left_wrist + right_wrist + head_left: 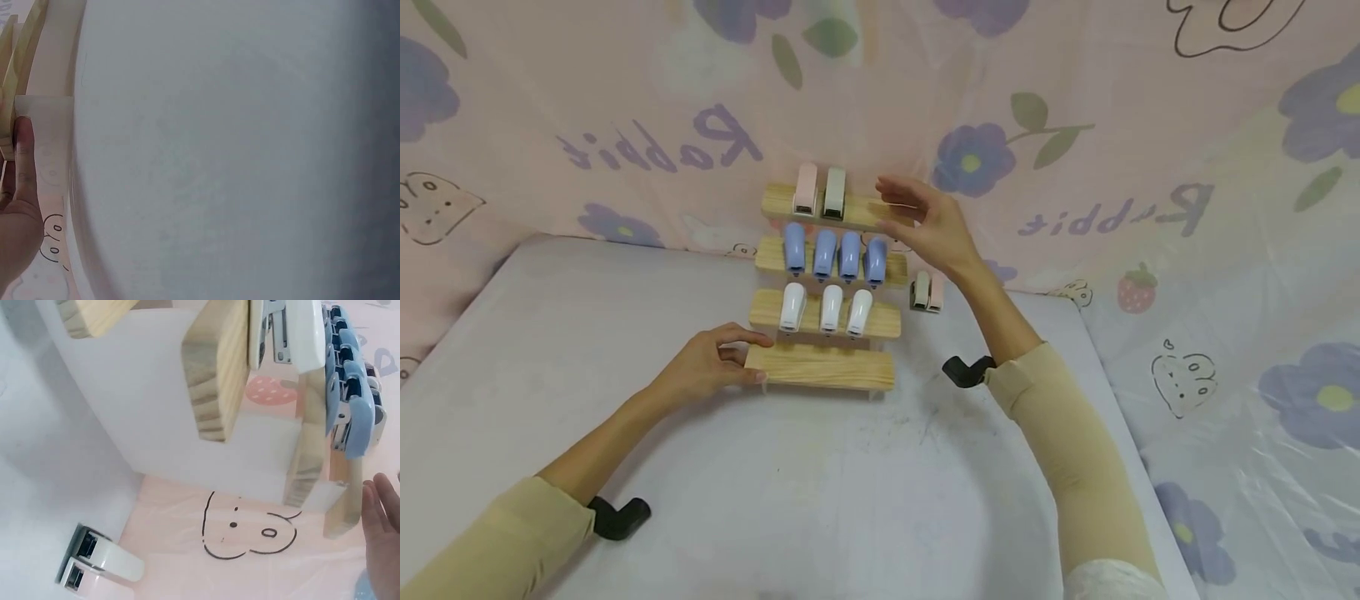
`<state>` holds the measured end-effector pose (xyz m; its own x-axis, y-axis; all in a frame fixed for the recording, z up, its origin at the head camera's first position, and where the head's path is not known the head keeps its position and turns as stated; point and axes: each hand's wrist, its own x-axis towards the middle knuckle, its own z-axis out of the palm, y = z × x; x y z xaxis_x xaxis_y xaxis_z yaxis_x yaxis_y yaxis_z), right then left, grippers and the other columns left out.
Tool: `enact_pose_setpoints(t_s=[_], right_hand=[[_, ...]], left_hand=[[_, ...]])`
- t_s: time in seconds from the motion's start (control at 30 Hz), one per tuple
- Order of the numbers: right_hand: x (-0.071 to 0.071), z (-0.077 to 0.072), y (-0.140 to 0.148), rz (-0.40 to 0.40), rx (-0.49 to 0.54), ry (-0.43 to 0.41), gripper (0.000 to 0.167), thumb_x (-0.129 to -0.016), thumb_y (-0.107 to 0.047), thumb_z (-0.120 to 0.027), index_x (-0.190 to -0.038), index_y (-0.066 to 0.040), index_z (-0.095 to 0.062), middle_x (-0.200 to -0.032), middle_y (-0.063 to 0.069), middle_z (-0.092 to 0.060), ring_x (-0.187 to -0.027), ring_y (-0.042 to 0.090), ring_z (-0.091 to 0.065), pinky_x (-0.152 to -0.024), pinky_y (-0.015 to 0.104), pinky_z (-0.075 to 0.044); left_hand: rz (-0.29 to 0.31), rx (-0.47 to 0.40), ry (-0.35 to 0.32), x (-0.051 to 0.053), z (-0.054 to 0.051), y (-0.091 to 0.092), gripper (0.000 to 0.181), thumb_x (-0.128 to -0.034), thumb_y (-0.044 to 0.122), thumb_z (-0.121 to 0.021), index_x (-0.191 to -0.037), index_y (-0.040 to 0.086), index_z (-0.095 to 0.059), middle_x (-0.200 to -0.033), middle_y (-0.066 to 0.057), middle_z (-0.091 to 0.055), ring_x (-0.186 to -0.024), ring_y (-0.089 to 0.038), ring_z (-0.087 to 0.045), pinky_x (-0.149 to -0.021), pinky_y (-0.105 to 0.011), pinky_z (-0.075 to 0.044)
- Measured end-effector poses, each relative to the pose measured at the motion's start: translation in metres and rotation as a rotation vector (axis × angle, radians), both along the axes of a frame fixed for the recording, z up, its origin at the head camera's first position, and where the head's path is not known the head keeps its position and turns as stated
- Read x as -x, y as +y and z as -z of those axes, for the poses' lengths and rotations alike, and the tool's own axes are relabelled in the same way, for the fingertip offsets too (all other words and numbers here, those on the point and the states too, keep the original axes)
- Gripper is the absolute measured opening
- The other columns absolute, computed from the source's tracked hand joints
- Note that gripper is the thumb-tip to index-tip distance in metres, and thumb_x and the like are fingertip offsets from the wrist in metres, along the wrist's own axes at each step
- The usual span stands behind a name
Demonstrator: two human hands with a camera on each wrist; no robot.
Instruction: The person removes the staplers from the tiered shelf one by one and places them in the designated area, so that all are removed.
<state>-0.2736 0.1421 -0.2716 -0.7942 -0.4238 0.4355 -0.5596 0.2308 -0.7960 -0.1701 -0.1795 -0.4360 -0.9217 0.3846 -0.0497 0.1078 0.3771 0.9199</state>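
Note:
A stepped wooden display rack [823, 367] stands on the table, its tiers holding small staplers. My left hand [711, 362] grips the left end of the lowest board, thumb at the front and fingers behind. Beside the right end of the top board [861, 214] is my right hand [936, 229], fingers extended and holding nothing; in the right wrist view the fingers [378, 506] are close to that board. On the top board sit a pink stapler [806, 190] and a pale green stapler [834, 193]. Below are several blue staplers [824, 252], then three white staplers [831, 308].
On the table right of the rack, a second green stapler [920, 291] and a pink stapler [936, 293] stand side by side. A patterned curtain [865, 100] hangs close behind the rack. The white table [820, 492] extends in front.

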Motion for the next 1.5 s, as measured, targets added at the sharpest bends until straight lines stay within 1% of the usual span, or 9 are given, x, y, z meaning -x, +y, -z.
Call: enact_pose_setpoints(t_s=[0.2,0.4,0.63,0.77,0.9,1.17,1.3,1.4,1.5], right_hand=[[0.005,-0.002,-0.013,-0.006,0.025,-0.051,0.052,-0.086,0.01,-0.07,-0.134,0.012,-0.053,-0.133,0.027,-0.057,-0.125,0.038,-0.054,-0.106,0.041,-0.041],[0.006,-0.005,-0.024,-0.013,0.05,-0.064,0.051,-0.086,0.009,-0.07,-0.134,0.013,-0.052,-0.132,0.029,-0.056,-0.124,0.04,-0.054,-0.106,0.042,-0.042],[0.008,-0.008,-0.033,-0.016,-0.008,-0.07,0.056,-0.087,0.005,-0.071,-0.138,0.011,-0.049,-0.133,0.031,-0.054,-0.123,0.043,-0.054,-0.105,0.043,-0.043],[0.011,-0.008,-0.036,-0.008,-0.04,-0.102,0.059,-0.088,0.003,-0.071,-0.141,0.008,-0.046,-0.136,0.028,-0.054,-0.125,0.041,-0.054,-0.105,0.04,-0.043],[0.012,-0.008,-0.038,-0.015,-0.049,-0.135,0.062,-0.088,0.003,-0.071,-0.143,0.008,-0.044,-0.136,0.027,-0.053,-0.126,0.041,-0.053,-0.106,0.041,-0.042],[0.013,-0.012,-0.044,-0.002,-0.108,-0.13,0.065,-0.087,0.002,-0.073,-0.144,0.007,-0.043,-0.137,0.026,-0.053,-0.123,0.039,-0.055,-0.104,0.041,-0.043],[0.018,-0.008,-0.046,-0.004,-0.136,-0.155,0.07,-0.086,0.0,-0.074,-0.147,0.004,-0.04,-0.14,0.025,-0.052,-0.122,0.036,-0.056,-0.102,0.038,-0.045],[0.029,0.001,-0.047,0.0,-0.143,-0.168,0.073,-0.086,-0.003,-0.075,-0.149,-0.001,-0.04,-0.138,0.022,-0.054,-0.122,0.033,-0.057,-0.099,0.033,-0.047],[0.039,0.009,-0.047,0.01,-0.141,-0.156,0.074,-0.085,-0.007,-0.078,-0.149,-0.006,-0.042,-0.135,0.018,-0.058,-0.118,0.029,-0.06,-0.096,0.03,-0.049]], left_hand=[[0.004,-0.01,-0.01,0.0,0.0,-0.001,0.05,-0.0793,0.021,-0.086,-0.125,0.011,-0.066,-0.121,-0.009,-0.057,-0.074,-0.016,-0.062,-0.065,-0.028,-0.049],[0.007,-0.011,-0.012,0.0,0.0,0.0,0.05,-0.0792,0.02,-0.086,-0.125,0.01,-0.066,-0.12,-0.009,-0.056,-0.073,-0.016,-0.061,-0.065,-0.027,-0.048],[0.009,-0.018,-0.022,0.001,-0.001,0.0,0.051,-0.0794,0.02,-0.085,-0.125,0.01,-0.065,-0.121,-0.009,-0.056,-0.074,-0.017,-0.062,-0.065,-0.028,-0.049],[0.005,-0.014,-0.027,0.001,-0.001,0.0,0.051,-0.0793,0.019,-0.085,-0.125,0.01,-0.065,-0.123,-0.009,-0.057,-0.078,-0.018,-0.064,-0.066,-0.028,-0.05],[0.004,-0.018,-0.03,0.001,-0.002,0.0,0.051,-0.0788,0.018,-0.086,-0.125,0.01,-0.066,-0.123,-0.009,-0.057,-0.078,-0.018,-0.064,-0.066,-0.028,-0.051],[0.003,-0.006,-0.017,0.003,-0.001,0.002,0.05,-0.0787,0.02,-0.086,-0.124,0.011,-0.066,-0.123,-0.009,-0.057,-0.08,-0.017,-0.065,-0.068,-0.028,-0.051],[0.005,-0.002,-0.022,0.002,0.0,0.001,0.051,-0.0786,0.021,-0.086,-0.125,0.01,-0.066,-0.124,-0.009,-0.057,-0.081,-0.018,-0.065,-0.069,-0.028,-0.051],[0.007,-0.005,-0.031,0.002,0.001,0.0,0.051,-0.0791,0.022,-0.086,-0.125,0.01,-0.066,-0.124,-0.01,-0.056,-0.08,-0.018,-0.064,-0.069,-0.028,-0.051],[0.002,-0.01,-0.033,0.002,0.0,0.0,0.051,-0.0797,0.022,-0.085,-0.126,0.01,-0.065,-0.123,-0.01,-0.056,-0.08,-0.018,-0.064,-0.068,-0.028,-0.051]])
